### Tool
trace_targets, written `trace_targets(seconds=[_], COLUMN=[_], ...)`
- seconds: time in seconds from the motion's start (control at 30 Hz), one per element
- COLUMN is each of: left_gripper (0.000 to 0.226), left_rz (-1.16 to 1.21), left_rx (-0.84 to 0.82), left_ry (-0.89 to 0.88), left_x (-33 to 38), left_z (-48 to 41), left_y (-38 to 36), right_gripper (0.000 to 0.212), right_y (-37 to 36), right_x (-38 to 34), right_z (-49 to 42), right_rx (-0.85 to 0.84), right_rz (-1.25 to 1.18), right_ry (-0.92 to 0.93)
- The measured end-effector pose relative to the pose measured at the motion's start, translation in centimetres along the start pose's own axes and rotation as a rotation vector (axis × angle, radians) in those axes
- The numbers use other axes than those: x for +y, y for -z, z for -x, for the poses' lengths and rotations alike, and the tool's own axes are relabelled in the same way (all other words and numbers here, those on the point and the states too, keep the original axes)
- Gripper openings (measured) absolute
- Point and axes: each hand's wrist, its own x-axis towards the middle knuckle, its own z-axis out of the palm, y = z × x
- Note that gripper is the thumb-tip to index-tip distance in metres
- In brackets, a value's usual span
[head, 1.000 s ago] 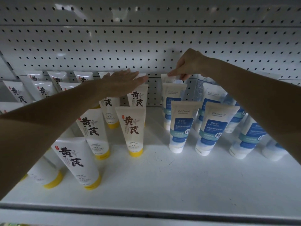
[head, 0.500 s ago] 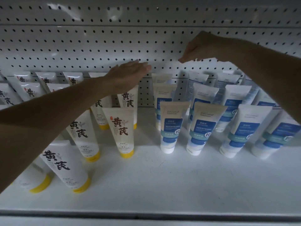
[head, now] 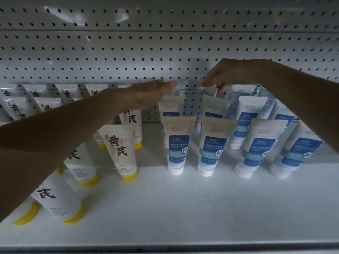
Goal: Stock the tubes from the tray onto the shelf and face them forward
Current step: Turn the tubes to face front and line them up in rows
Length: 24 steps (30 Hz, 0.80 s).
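The white plastic tube with a blue label (head: 211,91) stands at the back of the 2nd blue column, against the perforated white back panel (head: 128,52). The right hand (head: 227,75), lifted clear and empty 0.5 s ago, has come down to pinch its crimped top. The left hand (head: 150,93), flat with fingers together, has slid from the yellow-capped white tubes (head: 120,149) towards the 1st blue column. Facing seems to be moving rightward along the white shelf (head: 183,208); no tray shows.
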Motion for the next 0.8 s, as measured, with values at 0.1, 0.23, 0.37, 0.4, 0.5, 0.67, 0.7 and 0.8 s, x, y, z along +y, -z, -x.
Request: trace_targets(seconds=[0.1, 0.23, 0.37, 0.4, 0.5, 0.67, 0.7, 0.8], left_gripper=[0.065, 0.064, 0.067, 0.068, 0.068, 0.067, 0.067, 0.068], left_rz=[0.001, -0.006, 0.015, 0.026, 0.019, 0.033, 0.028, 0.018], left_rx=[-0.002, -0.004, -0.008, -0.009, -0.001, -0.001, -0.001, -0.002], left_ry=[0.023, 0.011, 0.016, 0.019, 0.022, 0.017, 0.015, 0.014], left_x=[-0.1, 0.0, -0.1, -0.1, -0.1, -0.1, 0.0, 0.0], left_z=[-0.1, -0.1, 0.0, 0.0, 0.1, 0.1, 0.1, 0.2], left_y=[-0.1, 0.0, 0.1, 0.1, -0.1, 0.0, 0.0, 0.0], right_gripper=[0.029, 0.035, 0.042, 0.042, 0.041, 0.028, 0.026, 0.023], right_y=[-0.2, 0.2, 0.4, 0.5, 0.3, 0.1, 0.1, -0.2], right_x=[0.0, 0.3, 0.7, 0.8, 1.0, 1.3, 1.4, 1.4], right_z=[-0.2, -0.1, -0.1, -0.1, 0.1, 0.1, 0.0, -0.1], right_rx=[-0.013, -0.053, -0.018, -0.014, -0.013, 0.07, 0.092, 0.14], right_rz=[-0.072, -0.115, -0.143, -0.159, -0.18, -0.094, -0.091, -0.101], right_ry=[0.015, 0.027, 0.029, 0.039, 0.043, 0.039, 0.046, 0.067])
